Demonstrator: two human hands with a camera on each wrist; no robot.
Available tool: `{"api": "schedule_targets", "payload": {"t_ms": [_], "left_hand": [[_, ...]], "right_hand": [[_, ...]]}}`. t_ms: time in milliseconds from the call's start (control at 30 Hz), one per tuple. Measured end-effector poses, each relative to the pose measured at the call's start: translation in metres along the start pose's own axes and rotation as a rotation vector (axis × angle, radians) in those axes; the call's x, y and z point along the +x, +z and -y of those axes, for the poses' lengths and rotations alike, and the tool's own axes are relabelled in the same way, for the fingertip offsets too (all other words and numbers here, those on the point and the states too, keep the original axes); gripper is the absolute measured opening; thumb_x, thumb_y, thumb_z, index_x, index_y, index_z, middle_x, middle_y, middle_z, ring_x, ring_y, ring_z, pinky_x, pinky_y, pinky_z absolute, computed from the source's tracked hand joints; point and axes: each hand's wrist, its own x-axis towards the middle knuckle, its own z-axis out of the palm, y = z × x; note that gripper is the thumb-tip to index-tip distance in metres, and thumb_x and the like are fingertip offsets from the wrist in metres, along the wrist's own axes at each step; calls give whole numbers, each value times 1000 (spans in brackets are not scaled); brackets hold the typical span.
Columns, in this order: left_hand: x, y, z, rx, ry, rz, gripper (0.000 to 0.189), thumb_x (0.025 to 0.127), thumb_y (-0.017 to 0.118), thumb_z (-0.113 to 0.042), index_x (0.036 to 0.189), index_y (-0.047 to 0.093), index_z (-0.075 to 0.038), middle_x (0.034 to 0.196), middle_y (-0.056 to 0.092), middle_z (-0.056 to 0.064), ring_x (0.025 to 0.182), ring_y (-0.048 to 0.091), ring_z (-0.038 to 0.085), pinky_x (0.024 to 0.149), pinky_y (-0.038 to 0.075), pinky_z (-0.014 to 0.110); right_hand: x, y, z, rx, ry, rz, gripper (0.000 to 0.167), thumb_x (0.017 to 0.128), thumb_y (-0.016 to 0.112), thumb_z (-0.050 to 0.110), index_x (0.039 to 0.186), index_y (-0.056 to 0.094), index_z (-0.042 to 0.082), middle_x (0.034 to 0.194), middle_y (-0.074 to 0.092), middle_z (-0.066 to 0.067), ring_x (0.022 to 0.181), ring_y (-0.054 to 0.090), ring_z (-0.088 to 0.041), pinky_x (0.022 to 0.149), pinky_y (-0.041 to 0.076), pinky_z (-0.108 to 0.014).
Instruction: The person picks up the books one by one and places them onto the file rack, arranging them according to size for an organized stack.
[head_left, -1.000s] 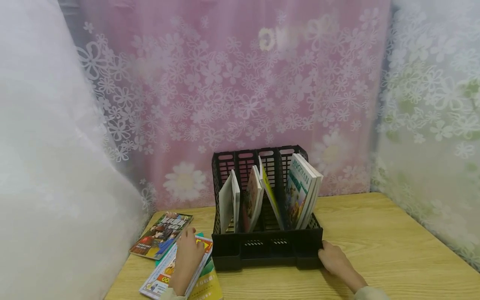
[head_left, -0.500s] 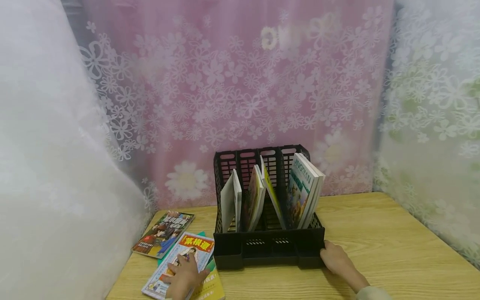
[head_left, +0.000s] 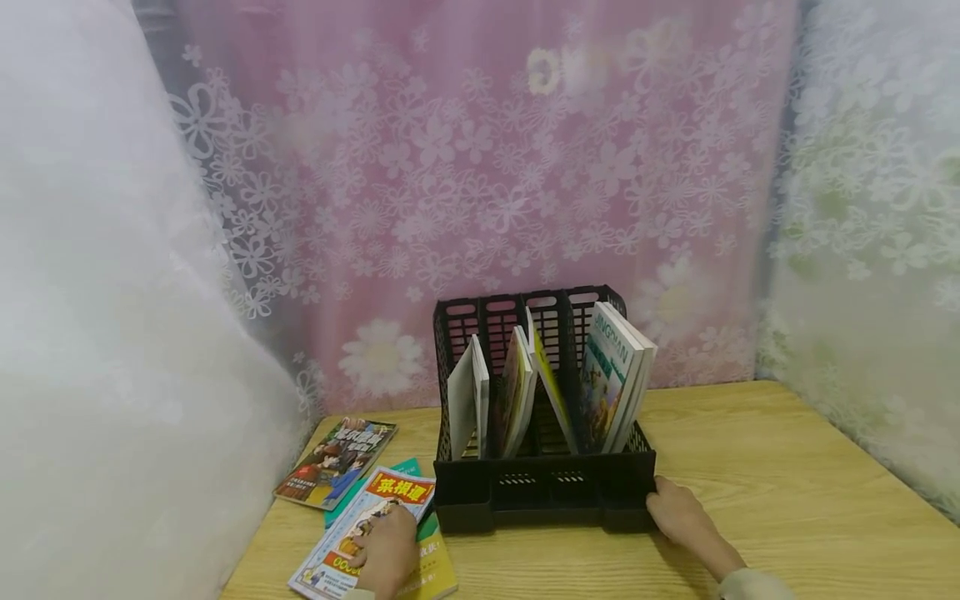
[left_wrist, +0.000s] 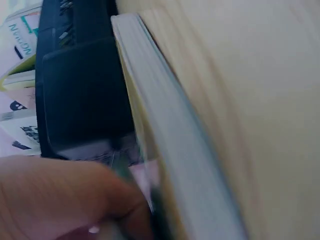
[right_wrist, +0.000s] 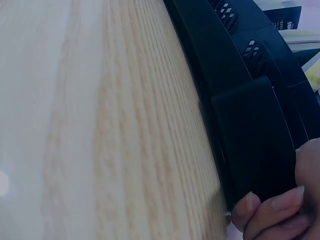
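Note:
My left hand (head_left: 388, 546) lies over the right edge of a blue-bordered comic book (head_left: 328, 560) with a red title band, fingers on its cover and thumb at the edge. In the left wrist view the thumb (left_wrist: 65, 195) bends in beside the page block of a thick book (left_wrist: 165, 115). Beneath the comic lie a yellow-and-green book (head_left: 438, 567) and a teal one (head_left: 408, 467). At the right, my right hand (head_left: 681, 518) grips the front corner of a black book rack (head_left: 547, 492); the curled fingertips (right_wrist: 287, 199) show at its end.
Several books stand in the rack's slots, among them a yellow one (head_left: 551, 387) leaning left and a green-titled one (head_left: 603, 375) at the right. Another comic (head_left: 337, 462) lies at the table's back left. Floral curtains (head_left: 495, 167) enclose the wooden table (head_left: 750, 467).
My left hand drew back toward me over the comic, spread its fingers on the cover, then shifted right and closed at the book's right edge. The right hand stays on the rack.

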Motion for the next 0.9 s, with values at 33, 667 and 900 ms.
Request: {"api": "schedule_targets", "payload": {"t_ms": [33,667,900], "left_hand": [[0,-1,0,22,11,-29,44,79,69,7,119,51,18,116,46,50,109,37,72,76,28,83],[-9,-52,7,-22,180,-381,12,85,63,2,92,61,11,78,63,23,68,66,37,54,52,47],[-13,-57,8,-27,182,-425,15,87,61,-2,92,60,12,75,62,25,65,65,39,52,51,47]], "right_hand": [[0,0,1,0,-1,3,55,92,30,11,131,29,-28,60,54,-11,41,43,-14,50,43,-34],[2,-2,4,-18,-5,2,56,91,30,11,132,29,-28,61,54,-11,41,47,-16,50,43,-33],[1,-2,4,-15,-6,8,56,92,29,11,132,28,-29,61,52,-9,41,45,-15,50,42,-33]]}}
